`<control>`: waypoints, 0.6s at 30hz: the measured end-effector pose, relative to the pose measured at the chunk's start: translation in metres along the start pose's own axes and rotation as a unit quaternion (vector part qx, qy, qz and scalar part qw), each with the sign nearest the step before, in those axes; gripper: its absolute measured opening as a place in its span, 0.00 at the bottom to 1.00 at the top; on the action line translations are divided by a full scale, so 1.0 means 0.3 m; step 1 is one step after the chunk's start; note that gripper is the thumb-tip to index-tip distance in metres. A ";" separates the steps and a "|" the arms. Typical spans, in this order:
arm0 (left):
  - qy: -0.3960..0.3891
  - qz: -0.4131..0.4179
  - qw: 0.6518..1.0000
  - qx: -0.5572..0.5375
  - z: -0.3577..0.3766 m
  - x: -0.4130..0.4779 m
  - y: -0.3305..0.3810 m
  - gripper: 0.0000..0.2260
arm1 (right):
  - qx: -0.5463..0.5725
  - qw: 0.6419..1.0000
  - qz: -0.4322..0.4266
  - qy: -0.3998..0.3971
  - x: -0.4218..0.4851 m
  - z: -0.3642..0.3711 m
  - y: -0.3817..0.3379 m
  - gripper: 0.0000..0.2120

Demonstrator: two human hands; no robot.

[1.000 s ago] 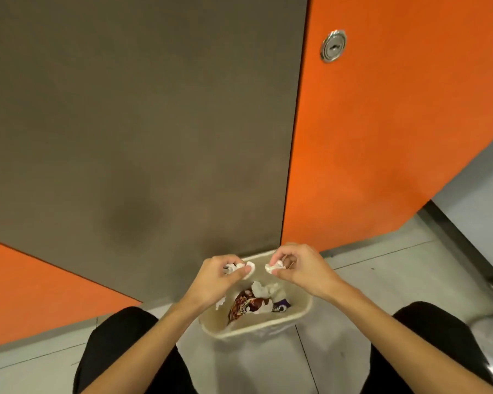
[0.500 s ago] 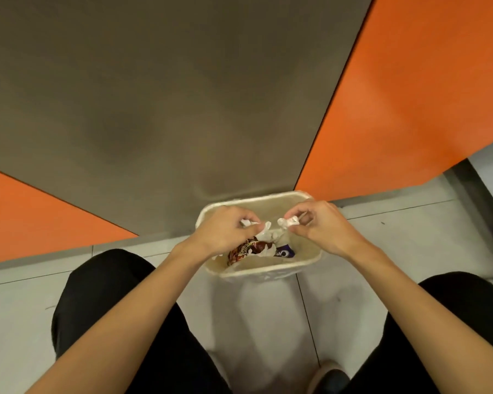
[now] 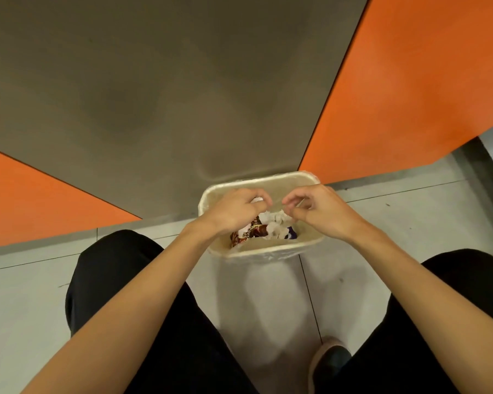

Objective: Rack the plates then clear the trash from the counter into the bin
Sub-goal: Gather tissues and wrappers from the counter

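My left hand [image 3: 234,211] is over the bin [image 3: 268,247], fingers curled round a white tissue wad [image 3: 257,199]. My right hand [image 3: 322,211] is at its 3 o'clock, just apart, fingers loosely curled with nothing seen in them. Tissues [image 3: 276,226] and a wrapper [image 3: 248,233] lie in the bin. The bin stands on the floor [image 3: 410,223], with a grey panel [image 3: 182,81] at its 12 o'clock.

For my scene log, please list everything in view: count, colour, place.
cream rectangular plastic bin: one, cream, on floor against grey panel
crumpled white paper tissues: several, white, inside bin
brown snack wrapper: one, brown, inside bin, left
purple wrapper: one, purple, inside bin, right
grey cabinet panel: one, grey, behind bin
orange panels: two, orange, flanking grey panel
pale floor tiles: several, grey, under bin
dark shoe: one, dark, bottom right
black trouser legs: two, black, bottom
left hand: one, above bin, grips white paper wad
right hand: one, above bin, empty
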State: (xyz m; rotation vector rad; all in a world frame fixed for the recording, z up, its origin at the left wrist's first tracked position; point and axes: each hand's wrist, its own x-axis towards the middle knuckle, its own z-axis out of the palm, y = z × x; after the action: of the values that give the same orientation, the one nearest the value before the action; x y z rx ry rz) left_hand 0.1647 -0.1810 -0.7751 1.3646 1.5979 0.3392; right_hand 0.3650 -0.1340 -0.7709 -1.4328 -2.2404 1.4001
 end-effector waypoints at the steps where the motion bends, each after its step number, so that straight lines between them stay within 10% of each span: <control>1: 0.000 -0.004 0.998 -0.064 0.002 -0.003 0.016 0.09 | 0.029 1.000 -0.010 -0.005 0.002 0.010 -0.011 0.07; 9: 0.022 0.062 0.970 -0.236 0.018 0.000 0.038 0.21 | 0.142 0.986 -0.031 0.082 0.037 0.035 -0.051 0.12; 18: 0.047 0.024 0.971 -0.232 0.001 0.002 0.036 0.06 | 0.036 0.993 -0.067 0.094 0.025 0.036 -0.057 0.12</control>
State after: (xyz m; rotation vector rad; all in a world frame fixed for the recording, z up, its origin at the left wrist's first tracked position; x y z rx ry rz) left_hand 0.1714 -0.1770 -0.7679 1.0374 1.4452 0.7657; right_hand 0.3441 -0.1368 -0.7665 -1.3053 -2.1045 1.2359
